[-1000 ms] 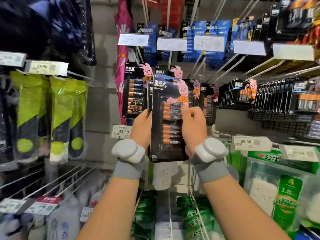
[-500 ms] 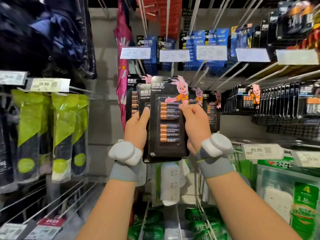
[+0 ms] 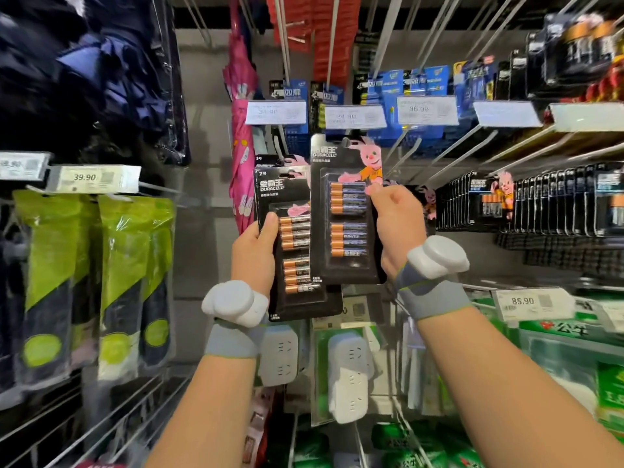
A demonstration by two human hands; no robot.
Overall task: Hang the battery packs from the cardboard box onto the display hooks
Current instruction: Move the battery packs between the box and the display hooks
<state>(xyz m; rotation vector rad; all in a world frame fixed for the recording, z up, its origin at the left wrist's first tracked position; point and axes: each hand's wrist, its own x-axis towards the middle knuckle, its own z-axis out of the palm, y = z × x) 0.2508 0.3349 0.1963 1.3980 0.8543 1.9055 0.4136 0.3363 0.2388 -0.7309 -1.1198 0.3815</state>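
Packs are now split. A second ago both hands held the battery packs stacked together; now the right hand (image 3: 398, 228) grips one battery pack (image 3: 347, 211) by its right edge, thumb on the front, and has lifted it up, its top just under the 24.90 price tag (image 3: 351, 116). The left hand (image 3: 253, 255) holds the lower pack (image 3: 293, 238) by its left edge, thumb on the face; I cannot tell whether more cards sit behind it. The two packs overlap along one edge. Bare display hooks (image 3: 452, 153) jut out just right of the raised pack, and hung packs (image 3: 499, 201) fill the rows further right. Judgement: one pack is singled out and nearing a hook, not yet threaded. The cardboard box is not in view.
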